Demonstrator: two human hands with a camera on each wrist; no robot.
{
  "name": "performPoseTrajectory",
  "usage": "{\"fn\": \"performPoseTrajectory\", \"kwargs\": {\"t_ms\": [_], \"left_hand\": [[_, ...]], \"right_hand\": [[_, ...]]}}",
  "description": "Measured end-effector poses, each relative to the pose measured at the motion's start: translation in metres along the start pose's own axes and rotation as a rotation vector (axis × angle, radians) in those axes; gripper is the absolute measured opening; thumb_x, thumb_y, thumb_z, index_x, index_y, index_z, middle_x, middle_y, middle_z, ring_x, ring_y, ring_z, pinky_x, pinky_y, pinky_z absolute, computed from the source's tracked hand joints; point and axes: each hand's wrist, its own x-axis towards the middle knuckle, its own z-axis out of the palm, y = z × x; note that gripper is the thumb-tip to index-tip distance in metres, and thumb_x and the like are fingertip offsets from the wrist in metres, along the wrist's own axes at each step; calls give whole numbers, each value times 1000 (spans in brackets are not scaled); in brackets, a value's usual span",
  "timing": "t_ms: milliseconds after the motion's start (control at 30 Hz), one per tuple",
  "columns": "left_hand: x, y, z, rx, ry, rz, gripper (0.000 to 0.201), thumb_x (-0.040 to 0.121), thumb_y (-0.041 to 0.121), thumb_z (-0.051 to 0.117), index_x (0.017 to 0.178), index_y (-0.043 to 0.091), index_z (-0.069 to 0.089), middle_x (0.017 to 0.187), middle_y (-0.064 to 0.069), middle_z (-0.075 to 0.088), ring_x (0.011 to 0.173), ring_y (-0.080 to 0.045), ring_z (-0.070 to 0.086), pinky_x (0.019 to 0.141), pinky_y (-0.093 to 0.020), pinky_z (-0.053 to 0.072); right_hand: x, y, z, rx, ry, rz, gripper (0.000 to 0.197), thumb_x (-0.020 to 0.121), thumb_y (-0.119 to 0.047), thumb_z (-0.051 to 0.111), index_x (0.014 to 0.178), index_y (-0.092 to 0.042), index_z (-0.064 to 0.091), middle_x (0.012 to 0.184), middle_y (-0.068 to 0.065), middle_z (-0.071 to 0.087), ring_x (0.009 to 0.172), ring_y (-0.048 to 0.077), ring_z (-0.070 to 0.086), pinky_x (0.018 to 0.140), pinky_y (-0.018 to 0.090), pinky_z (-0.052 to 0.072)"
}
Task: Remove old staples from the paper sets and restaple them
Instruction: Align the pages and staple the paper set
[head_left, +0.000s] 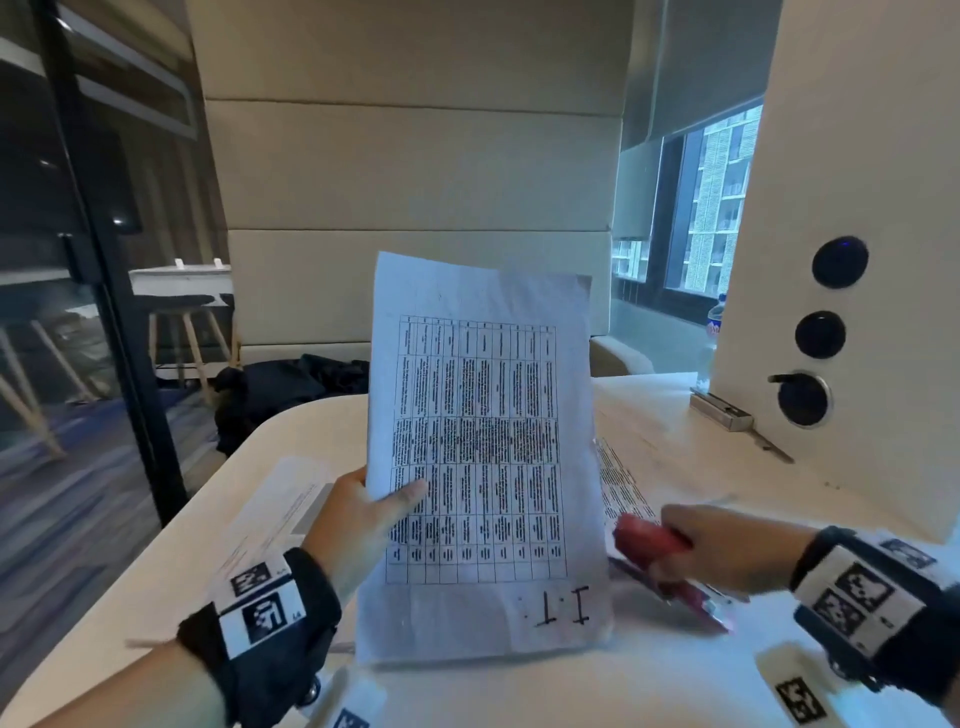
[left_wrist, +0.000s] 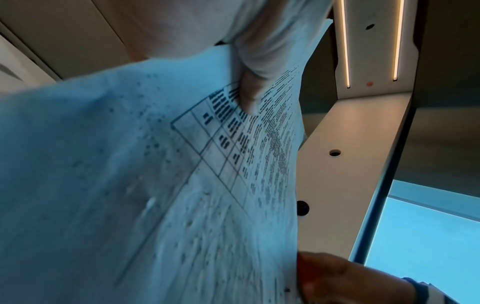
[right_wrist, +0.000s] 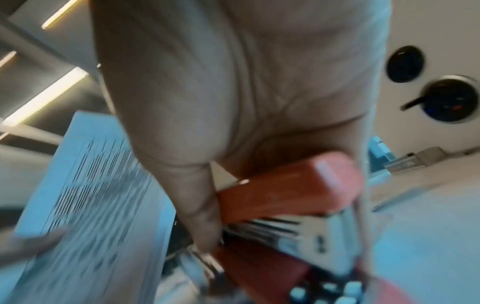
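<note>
A paper set (head_left: 483, 447) printed with a table stands upright above the white table (head_left: 571, 691). My left hand (head_left: 363, 512) grips its left edge, thumb across the front. The left wrist view shows the same paper set (left_wrist: 182, 164) from below with my thumb (left_wrist: 249, 96) on the print. Just right of the sheets, my right hand (head_left: 727, 551) grips a red stapler (head_left: 649, 545) close to the table surface. In the right wrist view the stapler (right_wrist: 285, 191) is blurred, its metal staple channel showing under the red top, and the paper set (right_wrist: 91, 195) stands to its left.
More printed sheets (head_left: 623, 483) lie flat behind the stapler, and another sheet (head_left: 280, 509) lies at the left. A small metal object (head_left: 724, 413) rests by the white wall panel (head_left: 857, 260) with round black sockets. Dark bags (head_left: 291, 395) sit beyond the table's far edge.
</note>
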Motion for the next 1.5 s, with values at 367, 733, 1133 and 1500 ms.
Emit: {"fn": "performPoseTrajectory", "kwargs": {"t_ms": [367, 733, 1133, 1500], "left_hand": [[-8, 8, 6, -134, -103, -97, 23, 82, 32, 67, 88, 10, 69, 73, 2, 66, 76, -14, 62, 71, -20, 46], [-30, 18, 24, -136, -201, -92, 43, 89, 14, 63, 52, 18, 41, 37, 11, 39, 34, 1, 35, 40, -8, 30], [-29, 14, 25, -126, -304, -71, 17, 87, 29, 68, 77, 15, 70, 81, -18, 67, 76, -36, 63, 75, -39, 57], [-30, 11, 20, -29, -248, -128, 47, 89, 22, 65, 54, 15, 33, 46, 9, 34, 45, -8, 30, 45, -12, 29]], "right_hand": [[-16, -65, -87, 1259, 1192, -669, 18, 100, -27, 45, 112, -15, 42, 93, 1, 61, 71, 11, 60, 60, 24, 54], [11, -147, -114, 1351, 1169, -845, 12, 94, -30, 45, 101, -20, 45, 83, 2, 62, 73, 23, 60, 67, 41, 52], [29, -165, -112, 1153, 1312, -609, 30, 88, -42, 52, 64, -24, 49, 56, -13, 46, 55, 10, 44, 54, 30, 36], [20, -163, -121, 1435, 1136, -586, 38, 100, -38, 44, 71, -17, 57, 64, 1, 63, 57, 16, 59, 54, 30, 50]]}}
